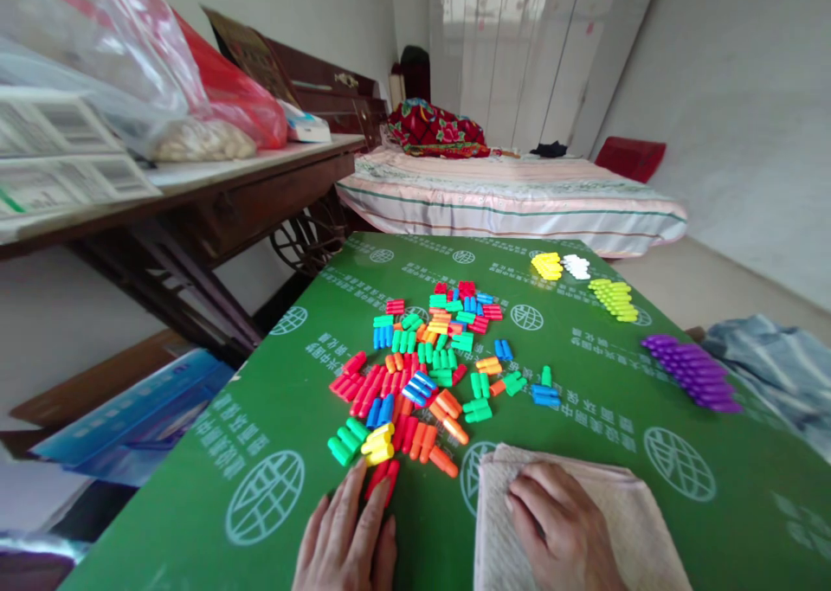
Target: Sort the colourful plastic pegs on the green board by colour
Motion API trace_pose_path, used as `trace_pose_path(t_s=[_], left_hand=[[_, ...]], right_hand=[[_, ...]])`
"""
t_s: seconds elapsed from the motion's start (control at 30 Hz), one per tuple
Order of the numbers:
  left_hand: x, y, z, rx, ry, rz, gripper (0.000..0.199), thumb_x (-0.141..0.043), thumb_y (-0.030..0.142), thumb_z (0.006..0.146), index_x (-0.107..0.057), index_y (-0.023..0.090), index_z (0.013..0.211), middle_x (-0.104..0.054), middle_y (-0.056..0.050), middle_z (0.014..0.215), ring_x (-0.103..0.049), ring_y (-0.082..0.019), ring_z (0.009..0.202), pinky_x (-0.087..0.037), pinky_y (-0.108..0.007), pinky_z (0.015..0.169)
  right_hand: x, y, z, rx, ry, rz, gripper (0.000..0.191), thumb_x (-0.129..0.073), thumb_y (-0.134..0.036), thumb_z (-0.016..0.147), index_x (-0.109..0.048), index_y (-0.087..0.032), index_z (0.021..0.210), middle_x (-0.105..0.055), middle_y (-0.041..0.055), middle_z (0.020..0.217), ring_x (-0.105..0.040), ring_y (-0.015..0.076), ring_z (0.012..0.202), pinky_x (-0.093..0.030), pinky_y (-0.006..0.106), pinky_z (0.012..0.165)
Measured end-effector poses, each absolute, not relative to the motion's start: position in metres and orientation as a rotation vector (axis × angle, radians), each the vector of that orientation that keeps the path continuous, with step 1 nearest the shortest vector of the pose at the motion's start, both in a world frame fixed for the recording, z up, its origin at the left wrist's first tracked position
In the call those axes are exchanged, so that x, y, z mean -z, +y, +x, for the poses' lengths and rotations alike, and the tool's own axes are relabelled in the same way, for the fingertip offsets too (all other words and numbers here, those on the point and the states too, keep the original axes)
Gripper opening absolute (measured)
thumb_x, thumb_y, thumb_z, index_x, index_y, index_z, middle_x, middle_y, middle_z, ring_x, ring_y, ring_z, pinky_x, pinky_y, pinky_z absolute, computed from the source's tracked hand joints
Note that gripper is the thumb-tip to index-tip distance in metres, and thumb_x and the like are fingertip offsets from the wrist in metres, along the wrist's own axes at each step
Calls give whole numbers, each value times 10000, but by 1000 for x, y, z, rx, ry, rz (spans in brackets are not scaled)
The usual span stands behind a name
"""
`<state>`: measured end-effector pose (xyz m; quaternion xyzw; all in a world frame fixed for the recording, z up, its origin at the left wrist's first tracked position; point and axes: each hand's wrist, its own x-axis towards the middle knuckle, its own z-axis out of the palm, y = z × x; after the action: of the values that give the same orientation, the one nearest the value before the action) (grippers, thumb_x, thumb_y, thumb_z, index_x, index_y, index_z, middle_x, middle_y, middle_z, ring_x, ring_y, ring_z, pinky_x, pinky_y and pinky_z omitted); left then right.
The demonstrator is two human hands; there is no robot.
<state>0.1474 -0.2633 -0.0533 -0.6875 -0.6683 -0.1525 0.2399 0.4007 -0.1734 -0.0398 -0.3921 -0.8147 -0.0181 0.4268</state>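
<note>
My left hand (351, 535) lies on the green table with its fingers stretched out. Its fingertips are at a red bullet-shaped plastic piece group (382, 480), just below some yellow pieces (378, 445). My right hand (566, 522) rests on a folded light cloth (633, 509), its fingers curled in; whatever may be inside them is hidden. Ahead of my hands spreads a loose pile of small plastic pieces in red, green, blue, orange and yellow. Green pieces (348, 440) lie left of the yellow ones, and blue pieces (420, 388) sit on top of the pile.
Purple pieces (692, 373) are lined up along the table's right side. Beyond them are lime pieces (614, 300), white pieces (576, 266) and yellow pieces (546, 266). A side desk (260, 171) with bags stands left; a bed (519, 195) is behind the green table (292, 418).
</note>
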Motion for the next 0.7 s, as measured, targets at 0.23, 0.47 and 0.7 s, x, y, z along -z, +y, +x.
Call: trace_pose_path(t_s=[0.23, 0.47, 0.7], left_hand=[[51, -260, 151, 477, -1769, -1831, 498, -451, 272, 917, -385, 232, 1409, -478, -83, 1408, -532, -218, 1206, -438, -368, 991], [48, -257, 152, 455, -1738, -1785, 505, -428, 287, 928, -354, 242, 1425, -523, -70, 1366, -562, -201, 1171, -450, -363, 973], [50, -258, 151, 454, -1766, -1776, 551, -437, 307, 915, -303, 274, 1449, -529, -45, 1369, -565, -193, 1172, -464, -344, 971]], right_hand=[[47, -176, 402, 16, -2032, -1000, 235, -451, -189, 935, -654, -218, 820, -655, 21, 782, -622, 148, 745, -476, 273, 744], [52, -176, 403, -3, -2042, -1026, 240, -446, -197, 934, -641, -230, 797, -650, 16, 775, -619, 154, 754, -465, 276, 753], [52, -174, 401, 11, -2057, -1039, 249, -438, -179, 918, -631, -226, 768, -646, 16, 754, -619, 158, 736, -456, 276, 734]])
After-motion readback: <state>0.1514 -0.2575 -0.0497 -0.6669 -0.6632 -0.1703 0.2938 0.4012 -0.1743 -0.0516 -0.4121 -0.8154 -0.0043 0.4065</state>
